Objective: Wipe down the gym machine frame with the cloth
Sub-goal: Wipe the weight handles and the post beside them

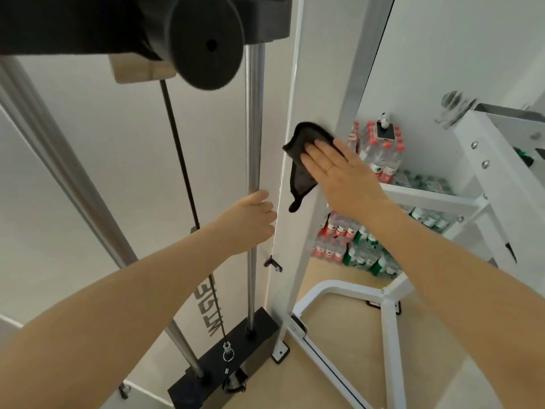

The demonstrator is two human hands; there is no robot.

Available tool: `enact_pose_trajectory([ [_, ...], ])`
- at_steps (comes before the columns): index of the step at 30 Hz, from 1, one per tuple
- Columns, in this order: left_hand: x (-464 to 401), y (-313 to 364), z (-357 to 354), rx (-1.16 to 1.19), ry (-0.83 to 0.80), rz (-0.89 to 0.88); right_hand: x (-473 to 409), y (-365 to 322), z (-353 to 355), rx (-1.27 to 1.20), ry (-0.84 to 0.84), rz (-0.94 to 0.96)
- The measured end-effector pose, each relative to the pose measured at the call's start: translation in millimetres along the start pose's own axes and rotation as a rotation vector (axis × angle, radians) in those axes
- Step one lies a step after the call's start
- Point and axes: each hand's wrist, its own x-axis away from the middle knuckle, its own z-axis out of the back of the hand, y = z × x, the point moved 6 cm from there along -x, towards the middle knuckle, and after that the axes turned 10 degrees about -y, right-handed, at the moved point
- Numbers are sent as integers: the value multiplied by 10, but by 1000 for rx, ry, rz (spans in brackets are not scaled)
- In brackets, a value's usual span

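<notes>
Head view | right hand point(339, 172) flat, pressing limp dark cloth point(303, 154) on smooth white frame point(312, 84)

cloth point(306, 137): dark grey, crumpled, spread against the upright's face, one corner hanging down | gym machine frame point(312, 84): white painted metal, tall upright post standing vertical, bolted foot on the floor

Both bare arms reach forward. The right hand point(343, 172) lies flat, fingers straight (a ring on one). The left hand point(253, 219) curls, lower.
</notes>
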Motion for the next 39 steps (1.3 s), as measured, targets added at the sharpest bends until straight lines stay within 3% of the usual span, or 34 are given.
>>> enact_pose_trajectory([
  [4,10,-3,10,0,14,7,-340,635,451,52,64,-212],
  [7,11,-23,45,-7,32,24,-497,651,507,0,55,-213],
  [15,-1,-40,1,-10,87,46,-273,-534,-268,-68,-299,-148],
  [21,3,-69,27,0,34,49,198,-1265,-772,32,-433,63],
  [23,-6,-63,10,-7,25,47,397,-1530,-962,19,-565,210],
  [25,-8,-36,-3,-23,22,47,514,-1657,-1042,-48,-694,291],
  [29,3,-11,-47,-2,-99,55,458,-1573,-769,-282,-632,300],
  [32,-10,-16,-81,37,-151,44,374,-1216,-320,-464,-462,152],
  [37,3,-26,-18,178,-279,87,677,-708,242,-787,-615,-19],
  [39,14,-35,111,350,-263,147,856,-570,464,-1139,-661,-192],
])
